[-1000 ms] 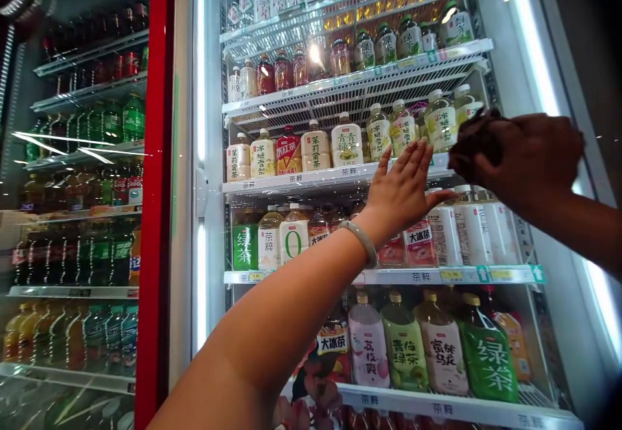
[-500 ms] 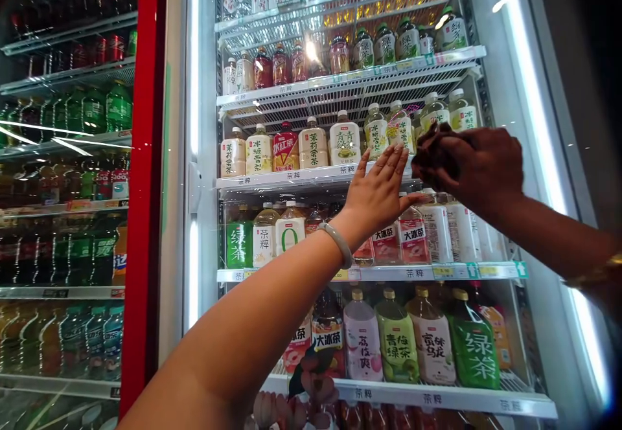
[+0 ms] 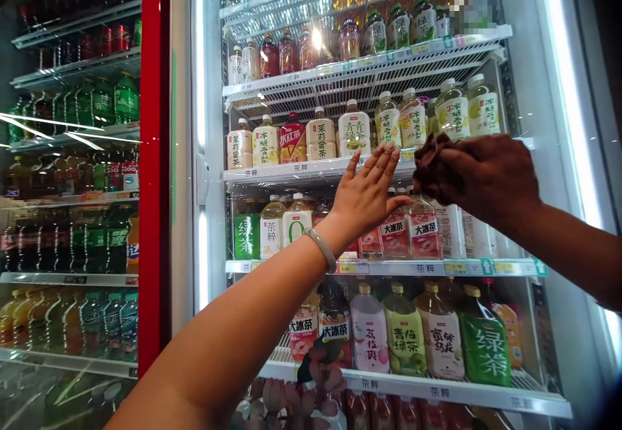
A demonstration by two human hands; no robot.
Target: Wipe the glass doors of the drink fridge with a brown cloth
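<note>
In the middle of the head view my left hand is stretched out flat, fingers spread, against the glass front of a drinks cooler. A pale bangle circles its wrist. My right hand, to the right at about the same height, is closed around a crumpled dark brown cloth held at the glass. Behind the hands stand pear drink bottles and red-labelled iced tea bottles. The fingertips of the right hand are partly hidden in the cloth.
A red frame post divides this cooler from another at left, stocked with green bottles. Shelf edges hold price labels. Large tea bottles stand low down. A bright light strip runs along the right side.
The view has shifted a little, so the shelves sit differently in it. Against the bottles behind, the right hand with the cloth is lower and further left. The left hand stays flat.
</note>
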